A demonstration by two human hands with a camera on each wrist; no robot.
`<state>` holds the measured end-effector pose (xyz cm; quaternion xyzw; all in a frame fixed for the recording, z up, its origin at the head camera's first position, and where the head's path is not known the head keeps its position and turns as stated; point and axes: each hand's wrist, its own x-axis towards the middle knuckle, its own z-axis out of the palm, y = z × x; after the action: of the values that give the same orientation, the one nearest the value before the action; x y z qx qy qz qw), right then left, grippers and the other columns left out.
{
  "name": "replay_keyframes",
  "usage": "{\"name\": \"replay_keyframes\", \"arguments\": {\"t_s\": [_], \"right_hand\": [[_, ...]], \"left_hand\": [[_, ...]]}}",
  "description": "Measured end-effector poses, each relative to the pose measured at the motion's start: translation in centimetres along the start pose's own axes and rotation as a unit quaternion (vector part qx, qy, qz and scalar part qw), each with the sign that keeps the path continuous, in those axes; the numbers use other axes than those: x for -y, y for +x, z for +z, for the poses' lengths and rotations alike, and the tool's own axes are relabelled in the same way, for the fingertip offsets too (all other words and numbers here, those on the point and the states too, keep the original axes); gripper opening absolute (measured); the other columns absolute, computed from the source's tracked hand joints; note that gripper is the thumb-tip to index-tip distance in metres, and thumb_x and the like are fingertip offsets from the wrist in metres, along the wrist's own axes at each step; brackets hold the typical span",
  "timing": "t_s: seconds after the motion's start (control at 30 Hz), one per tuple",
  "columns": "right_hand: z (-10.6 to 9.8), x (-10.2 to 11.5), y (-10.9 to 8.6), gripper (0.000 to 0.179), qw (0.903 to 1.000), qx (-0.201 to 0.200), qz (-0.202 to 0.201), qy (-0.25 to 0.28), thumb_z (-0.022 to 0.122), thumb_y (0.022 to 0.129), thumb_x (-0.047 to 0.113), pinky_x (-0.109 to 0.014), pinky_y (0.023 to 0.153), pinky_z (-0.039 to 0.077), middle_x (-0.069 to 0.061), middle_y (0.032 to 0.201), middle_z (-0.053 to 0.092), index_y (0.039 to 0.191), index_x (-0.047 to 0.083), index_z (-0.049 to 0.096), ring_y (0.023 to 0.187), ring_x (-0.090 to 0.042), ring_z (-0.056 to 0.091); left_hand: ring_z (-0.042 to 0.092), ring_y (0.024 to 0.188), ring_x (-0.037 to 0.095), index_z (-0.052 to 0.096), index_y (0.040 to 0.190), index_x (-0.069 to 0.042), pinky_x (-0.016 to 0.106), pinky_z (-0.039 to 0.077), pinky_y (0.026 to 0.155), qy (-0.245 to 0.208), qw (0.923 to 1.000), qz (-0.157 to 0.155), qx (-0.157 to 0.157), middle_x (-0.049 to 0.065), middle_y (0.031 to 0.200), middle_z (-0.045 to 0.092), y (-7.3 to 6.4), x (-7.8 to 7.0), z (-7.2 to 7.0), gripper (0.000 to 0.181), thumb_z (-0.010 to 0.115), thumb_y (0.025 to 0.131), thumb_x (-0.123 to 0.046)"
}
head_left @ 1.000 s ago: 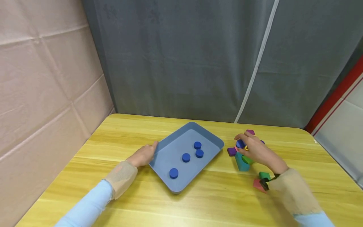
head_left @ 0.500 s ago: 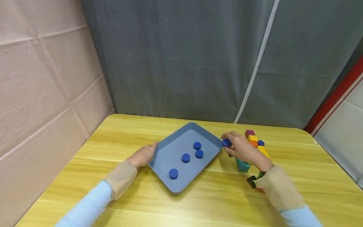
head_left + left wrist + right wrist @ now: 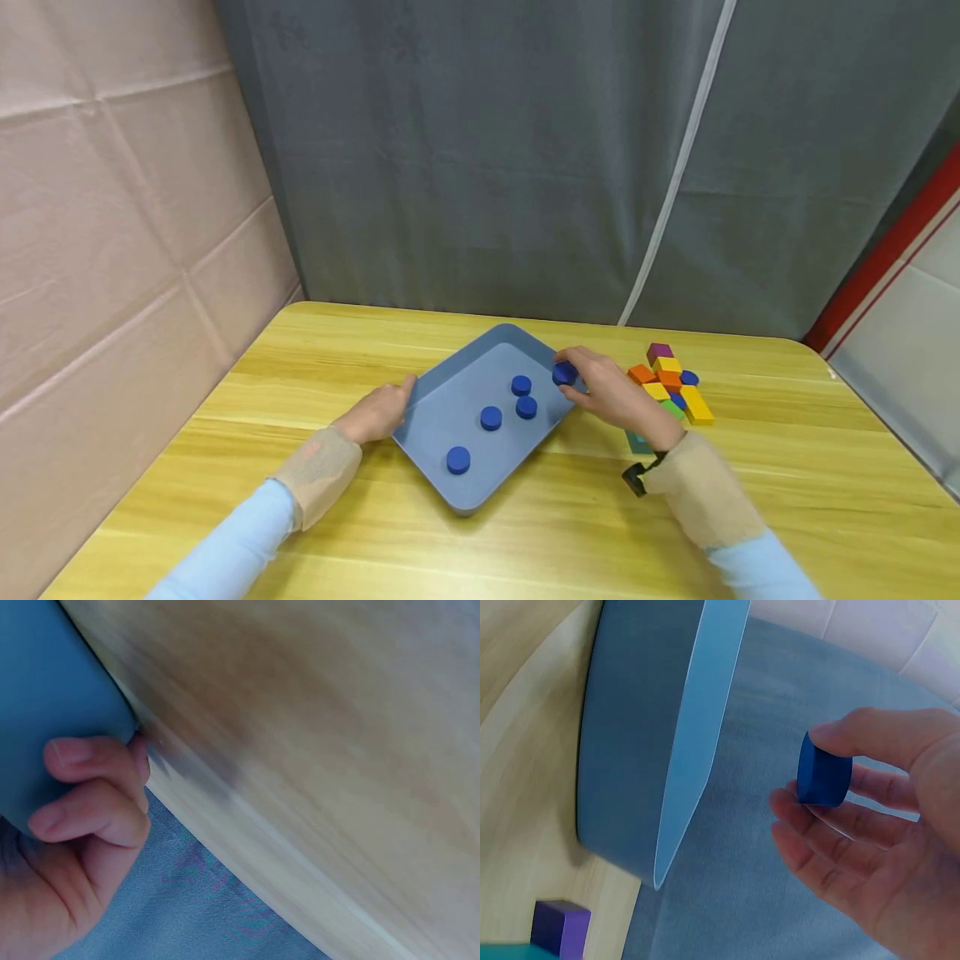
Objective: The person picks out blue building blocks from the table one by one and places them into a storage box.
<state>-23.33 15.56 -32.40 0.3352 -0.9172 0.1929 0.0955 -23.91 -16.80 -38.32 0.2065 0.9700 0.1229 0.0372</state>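
Observation:
A shallow blue-grey tray [image 3: 442, 392] stands at an angle on the wooden table. Inside it lie several round blue blocks, among them one block [image 3: 458, 460] near its front corner. My left hand [image 3: 377, 412] grips the tray's left rim; in the left wrist view its fingers [image 3: 90, 817] curl against the tray's wall. Between thumb and fingers, my right hand [image 3: 613, 398] pinches another round blue block [image 3: 565, 372], above the tray's right corner. The right wrist view shows this block [image 3: 824, 774] in the air, apart from the tray's wall [image 3: 634, 735].
Right of the tray lies a cluster of coloured blocks, including a yellow one [image 3: 697, 406], a purple-red one [image 3: 660, 353] and a blue round one [image 3: 689, 377]. A purple block [image 3: 559, 928] shows near the tray in the right wrist view. A grey curtain [image 3: 480, 167] hangs behind the table.
My right hand has moved left from the block cluster, carrying a round blue block to above the tray's right corner. The left hand and the tray have stayed in place.

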Motion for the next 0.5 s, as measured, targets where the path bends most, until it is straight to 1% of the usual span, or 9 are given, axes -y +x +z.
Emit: {"name": "replay_keyframes", "arguments": {"t_s": [0.23,0.37,0.5], "right_hand": [[1.0,0.4,0.5,0.033,0.9996,0.001,-0.026,0.009,0.065,0.078,0.006,-0.033,0.073,0.05,-0.014,0.096,0.059,0.106,-0.004,0.052,0.082,-0.022,0.058],[1.5,0.9,0.7,0.034,0.9995,0.016,-0.024,0.015,0.066,0.077,0.005,-0.032,0.072,0.05,-0.015,0.096,0.06,0.107,-0.004,0.052,0.08,-0.021,0.058],[2.0,1.3,0.8,0.035,0.9991,0.029,-0.024,0.018,0.066,0.076,0.003,-0.033,0.074,0.05,-0.015,0.099,0.06,0.108,-0.005,0.053,0.082,-0.022,0.058]], "left_hand": [[0.051,0.062,0.021,0.037,0.111,0.003,0.033,0.043,0.055,0.001,1.0,0.004,-0.003,0.01,0.065,0.05,0.0,0.0,0.0,0.038,0.055,0.078,0.006],[0.053,0.063,0.022,0.038,0.11,0.003,0.033,0.043,0.055,0.002,1.0,0.005,-0.005,0.01,0.065,0.05,-0.1,0.1,0.0,0.037,0.056,0.077,0.006],[0.054,0.064,0.022,0.038,0.109,0.003,0.033,0.044,0.056,0.003,1.0,0.005,-0.005,0.01,0.066,0.051,0.0,0.1,0.1,0.038,0.057,0.077,0.006]]}}
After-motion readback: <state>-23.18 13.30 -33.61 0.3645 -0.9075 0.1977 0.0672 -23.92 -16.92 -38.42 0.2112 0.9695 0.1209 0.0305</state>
